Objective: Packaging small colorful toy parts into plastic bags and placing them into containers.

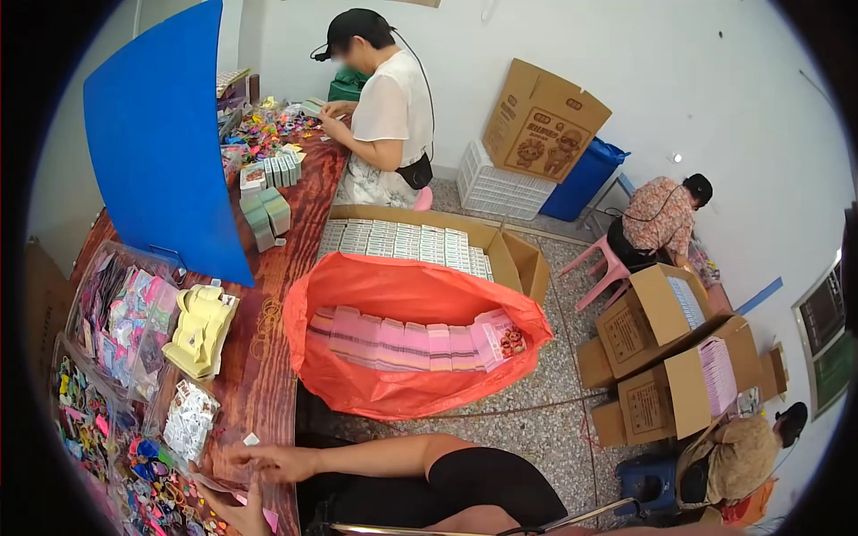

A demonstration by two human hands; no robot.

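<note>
At the table's near end, low in the view, my left hand (239, 516) is curled round a thin, pinkish packet (271, 520), mostly hidden by the fingers. Just above it my right hand (273, 462) reaches in from the right, fingers bent and close together over the left hand. Whatever lies between its fingertips is too small to make out. Beside both hands spreads a heap of small colourful trinkets (147, 473). A pile of silvery packets (190, 420) lies just beyond them, with a small white piece (251, 439) near my right hand.
A red bag (384, 393) of pink card packs (402, 344) stands right of the table (259, 357). Yellow packets (201, 332), clear bins (107, 259) and a blue panel (161, 143) line the left. Three people work around, near open cartons (643, 402).
</note>
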